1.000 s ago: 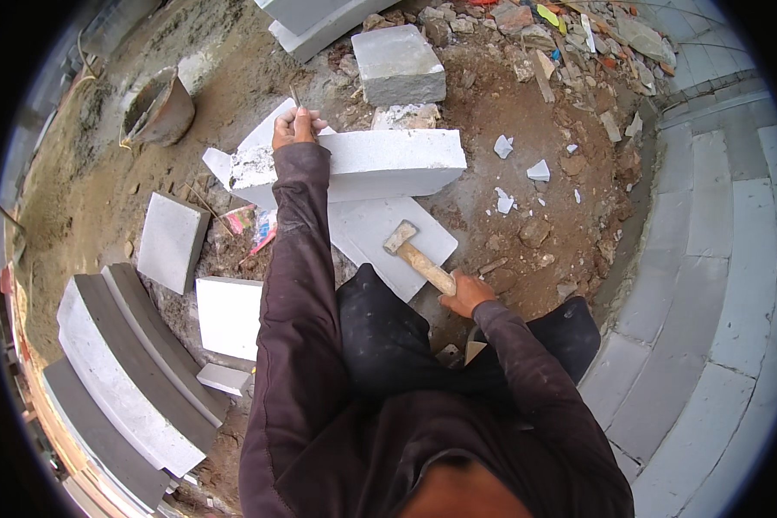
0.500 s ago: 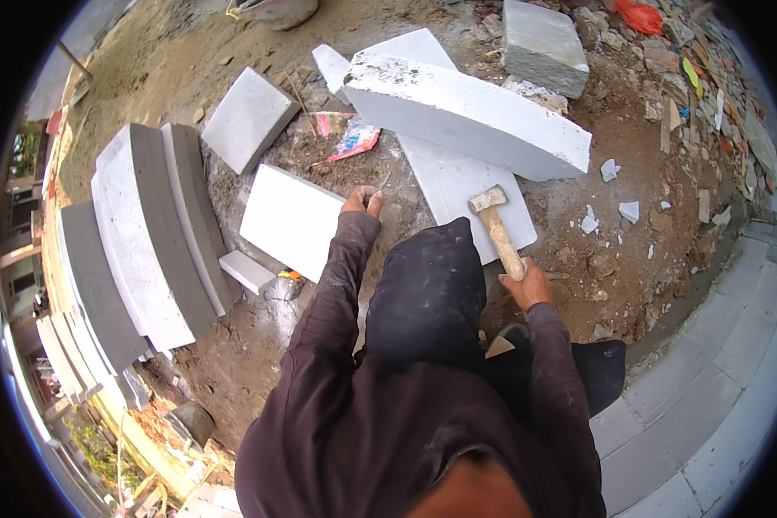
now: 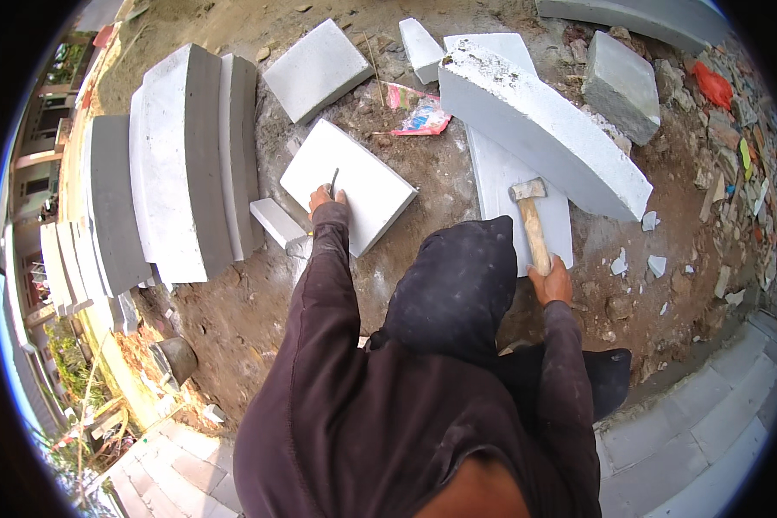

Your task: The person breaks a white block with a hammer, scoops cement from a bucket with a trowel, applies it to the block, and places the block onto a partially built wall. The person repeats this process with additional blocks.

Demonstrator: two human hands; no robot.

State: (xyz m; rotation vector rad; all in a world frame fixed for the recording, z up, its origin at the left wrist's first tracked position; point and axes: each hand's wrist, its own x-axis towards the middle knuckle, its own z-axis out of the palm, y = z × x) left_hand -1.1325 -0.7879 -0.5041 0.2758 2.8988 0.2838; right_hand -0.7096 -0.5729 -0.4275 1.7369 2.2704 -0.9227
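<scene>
My left hand [image 3: 327, 199] pinches a thin chisel [image 3: 333, 182] on the flat white slab [image 3: 349, 197], lying on dirt. My right hand [image 3: 552, 283] is closed around the hammer [image 3: 532, 217] handle. I judge the slab heavy, rigid, brittle; grip its edges.

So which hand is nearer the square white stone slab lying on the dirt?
Left. The left hand rests on the square white stone slab; the right hand is off to its right, gripping a wooden-handled hammer.

Bare dirt ground [image 3: 233, 311], rubble [image 3: 734, 155], grey paving [image 3: 708, 432], daylight.
</scene>
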